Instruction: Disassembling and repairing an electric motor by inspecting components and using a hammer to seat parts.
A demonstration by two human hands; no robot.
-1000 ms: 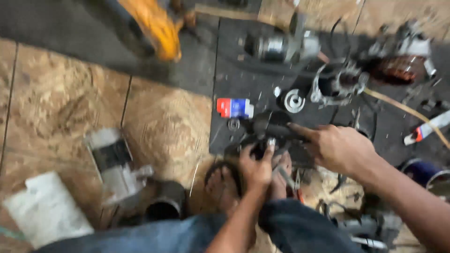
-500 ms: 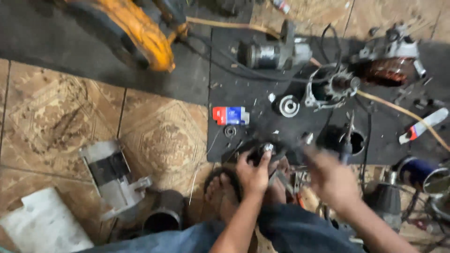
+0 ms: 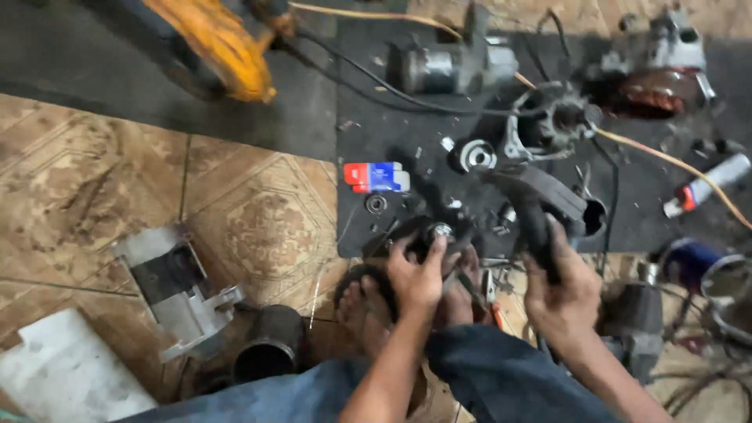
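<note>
Leftmost, a white slab point(image 3: 63, 376) lies on the patterned tile floor point(image 3: 86, 180), with a grey motor housing point(image 3: 174, 286) and a dark metal cylinder point(image 3: 270, 352) beside it. Farther up, an orange power tool point(image 3: 215, 47) rests on the dark mat point(image 3: 392, 117). A small red, white and blue box point(image 3: 377, 177) sits near the mat's left edge, a loose bearing point(image 3: 376, 204) just below it. The person's left hand point(image 3: 419, 274) is curled over a round dark part with a shiny centre point(image 3: 437, 233), pressing it against a bare foot point(image 3: 364, 301) at the mat's lower edge. To the right, the right hand point(image 3: 560, 286) is closed around the handle of a black tool point(image 3: 540, 211), whose upper end is raised over the mat. Beyond it lie a stator housing point(image 3: 548, 125), a copper-wound motor point(image 3: 654, 82) and a white tube with a red cap point(image 3: 709, 184).
</note>
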